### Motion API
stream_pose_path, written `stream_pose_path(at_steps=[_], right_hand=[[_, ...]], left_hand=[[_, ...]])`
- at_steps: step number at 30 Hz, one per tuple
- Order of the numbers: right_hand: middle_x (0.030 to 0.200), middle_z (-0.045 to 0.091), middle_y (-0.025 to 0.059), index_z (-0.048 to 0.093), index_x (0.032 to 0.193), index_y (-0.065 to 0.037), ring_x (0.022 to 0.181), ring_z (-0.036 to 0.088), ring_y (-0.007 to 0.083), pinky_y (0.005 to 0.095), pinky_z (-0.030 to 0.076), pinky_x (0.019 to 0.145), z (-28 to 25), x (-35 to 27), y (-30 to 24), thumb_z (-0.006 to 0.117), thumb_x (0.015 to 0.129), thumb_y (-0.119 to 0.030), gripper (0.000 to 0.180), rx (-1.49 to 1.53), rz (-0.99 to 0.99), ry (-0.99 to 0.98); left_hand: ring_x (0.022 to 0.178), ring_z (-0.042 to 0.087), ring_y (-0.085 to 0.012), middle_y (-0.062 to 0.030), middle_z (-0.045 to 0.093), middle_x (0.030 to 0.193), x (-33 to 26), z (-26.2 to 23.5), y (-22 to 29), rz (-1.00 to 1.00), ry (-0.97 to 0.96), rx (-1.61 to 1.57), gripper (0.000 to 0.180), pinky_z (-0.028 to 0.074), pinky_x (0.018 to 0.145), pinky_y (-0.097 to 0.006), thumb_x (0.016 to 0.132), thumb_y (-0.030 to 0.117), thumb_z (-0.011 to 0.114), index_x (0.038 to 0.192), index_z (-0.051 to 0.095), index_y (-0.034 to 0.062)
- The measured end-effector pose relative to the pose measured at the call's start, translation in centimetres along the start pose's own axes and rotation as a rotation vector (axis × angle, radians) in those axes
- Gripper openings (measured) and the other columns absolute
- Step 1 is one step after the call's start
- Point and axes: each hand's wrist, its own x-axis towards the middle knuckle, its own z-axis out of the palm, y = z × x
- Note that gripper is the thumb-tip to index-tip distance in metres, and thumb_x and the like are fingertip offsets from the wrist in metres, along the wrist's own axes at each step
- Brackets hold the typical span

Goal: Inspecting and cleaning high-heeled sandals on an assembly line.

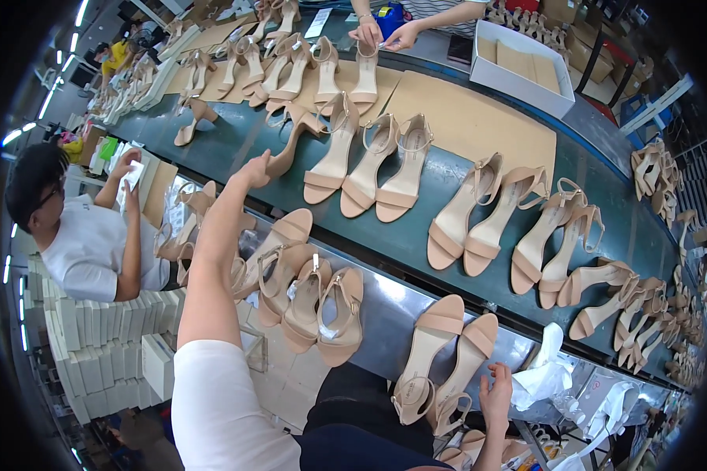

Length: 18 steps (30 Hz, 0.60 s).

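My left arm reaches out to the far side, and my left hand (251,171) is closed on the toe end of a beige high-heeled sandal (289,145), which lies tilted on the green belt with its block heel raised. Beside a pair of beige sandals on the metal ledge is my right hand (496,395). Its fingers are slightly bent and apart, with nothing seen in them. In that pair, the left sandal (430,345) and the right sandal (470,353) point their toes away from me. Several more sandals (302,302) hang over the ledge to the left.
The green belt (479,302) carries several standing sandals (401,177) and a cardboard sheet (479,125). Across it, another person's hands (385,35) work at a sandal near a white box (526,74). A seated co-worker (86,235) is at left. White tissue (546,369) lies right.
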Motion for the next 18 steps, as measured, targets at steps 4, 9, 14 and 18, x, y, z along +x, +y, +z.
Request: stream_pose_path(at_steps=[4, 9, 14, 18], right_hand=[[0.106, 0.054, 0.0207, 0.053, 0.099, 0.002, 0.095, 0.054, 0.0372, 0.0414, 0.045, 0.083, 0.8, -1.8, 1.1, 0.058, 0.076, 0.001, 0.023, -0.060, 0.058, 0.027], [0.104, 0.054, 0.0200, 0.054, 0.100, 0.001, 0.097, 0.053, 0.0389, 0.0420, 0.045, 0.082, 1.0, -2.3, -0.7, 0.058, 0.078, -0.003, 0.022, -0.089, 0.041, -0.024], [0.111, 0.054, 0.0200, 0.054, 0.103, 0.001, 0.102, 0.052, 0.0392, 0.0422, 0.044, 0.084, 1.8, -2.4, -2.2, 0.058, 0.079, -0.005, 0.025, -0.033, 0.021, -0.014], [0.096, 0.059, 0.0162, 0.054, 0.105, 0.002, 0.085, 0.060, 0.0252, 0.0318, 0.049, 0.066, 2.9, -4.3, -1.2, 0.059, 0.085, -0.007, 0.023, 0.225, 0.188, -0.003]], left_hand=[[0.097, 0.057, -0.0396, -0.0192, 0.060, 0.100, 0.5, 0.6, 2.5, 0.040, -0.184, -0.171, 0.055, 0.047, 0.081, -0.049, 0.065, 0.007, 0.071, 0.112, 0.042, 0.0086], [0.079, 0.064, -0.0357, -0.0178, 0.064, 0.083, 0.6, 2.4, 3.4, 0.131, -0.088, 0.154, 0.019, 0.054, 0.067, -0.044, 0.082, 0.001, 0.050, 0.100, 0.055, 0.0056], [0.101, 0.061, -0.0317, -0.0204, 0.062, 0.101, 0.3, 7.3, 2.2, 0.389, -0.354, 0.581, 0.054, 0.052, 0.081, -0.037, 0.065, 0.006, 0.070, 0.112, 0.044, -0.0032], [0.100, 0.059, -0.0379, -0.0252, 0.060, 0.104, 1.3, 2.4, 7.0, 0.309, -0.542, 0.387, 0.066, 0.050, 0.084, -0.041, 0.066, 0.015, 0.070, 0.123, 0.040, 0.0017]])
